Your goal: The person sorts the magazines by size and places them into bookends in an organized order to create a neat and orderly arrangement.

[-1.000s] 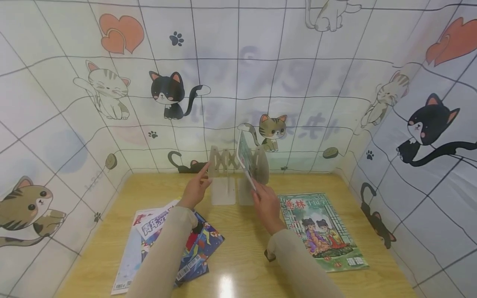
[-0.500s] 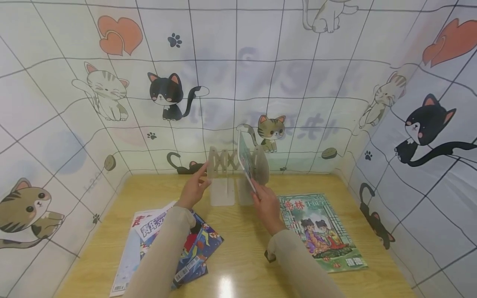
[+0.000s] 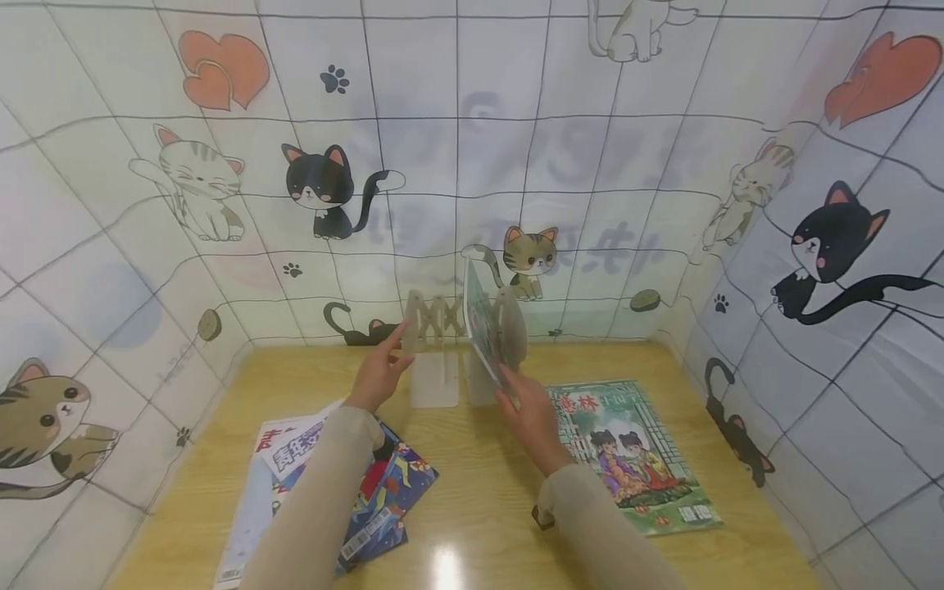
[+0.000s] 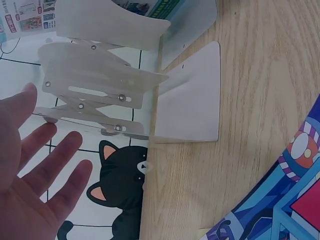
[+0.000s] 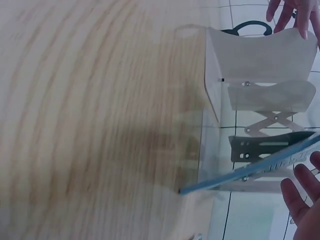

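Note:
In the head view, an expandable bookend (image 3: 433, 381) with beige end plates and a crossed metal lattice stands at the table's back. Between its plates stands a magazine (image 3: 481, 315), tilted. My right hand (image 3: 533, 414) holds it by the near lower edge; the right wrist view shows several fingers (image 5: 295, 200) along one side of the magazine (image 5: 240, 171), the thumb hidden. My left hand (image 3: 378, 373) rests its fingertips against the left end plate, its fingers spread and fairly straight in the left wrist view.
Several overlapping magazines (image 3: 247, 500) lie on the left of the wooden table (image 3: 472, 492), partly under the left sleeve. Another magazine (image 3: 637, 459) with a green illustrated cover lies flat on the right. A cat-print cloth (image 3: 420, 147) encloses the back and sides.
The whole head view has shifted slightly left. Both hands keep nearly the same places, and the magazine still stands tilted in the bookend.

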Demonstrator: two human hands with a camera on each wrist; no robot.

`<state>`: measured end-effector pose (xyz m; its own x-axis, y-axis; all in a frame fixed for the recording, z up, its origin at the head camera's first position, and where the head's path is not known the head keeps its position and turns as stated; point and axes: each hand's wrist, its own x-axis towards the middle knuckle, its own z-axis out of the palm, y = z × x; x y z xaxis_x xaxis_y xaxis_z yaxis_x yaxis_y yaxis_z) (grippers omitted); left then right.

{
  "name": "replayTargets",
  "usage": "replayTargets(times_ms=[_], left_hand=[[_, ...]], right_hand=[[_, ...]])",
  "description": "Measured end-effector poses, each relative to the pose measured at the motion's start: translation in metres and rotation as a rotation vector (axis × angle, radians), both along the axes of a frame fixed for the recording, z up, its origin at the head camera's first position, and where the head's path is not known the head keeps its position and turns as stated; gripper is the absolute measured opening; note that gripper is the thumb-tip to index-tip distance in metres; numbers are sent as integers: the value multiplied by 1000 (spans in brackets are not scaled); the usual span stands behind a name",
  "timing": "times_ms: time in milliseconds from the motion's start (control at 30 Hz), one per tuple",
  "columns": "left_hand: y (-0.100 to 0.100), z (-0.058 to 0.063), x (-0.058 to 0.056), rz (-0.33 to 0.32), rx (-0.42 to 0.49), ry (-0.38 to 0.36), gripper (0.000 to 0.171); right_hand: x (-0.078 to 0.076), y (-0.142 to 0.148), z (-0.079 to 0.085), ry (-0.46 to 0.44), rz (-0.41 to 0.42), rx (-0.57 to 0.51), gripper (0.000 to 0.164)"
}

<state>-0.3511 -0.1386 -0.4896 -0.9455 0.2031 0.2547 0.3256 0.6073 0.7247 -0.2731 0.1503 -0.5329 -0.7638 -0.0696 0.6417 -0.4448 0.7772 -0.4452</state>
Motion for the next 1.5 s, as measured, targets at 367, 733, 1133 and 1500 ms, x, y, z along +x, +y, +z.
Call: replayTargets(times_ms=[367,733,1133,1500], left_hand=[[-3,0,3,29,-55,3,70],[-5,1,2,43,-72,-54,68],[-3,4,5,43,-68,-61,67],[0,7,8,45,-43,-66,67]], right_hand=[[6,29,-14,-199,16,29,55],[12,55,-30,-360,16,66,67],[14,76,-50,-478,-34,228,83],[20,86,-52,-656,-50,269,93]])
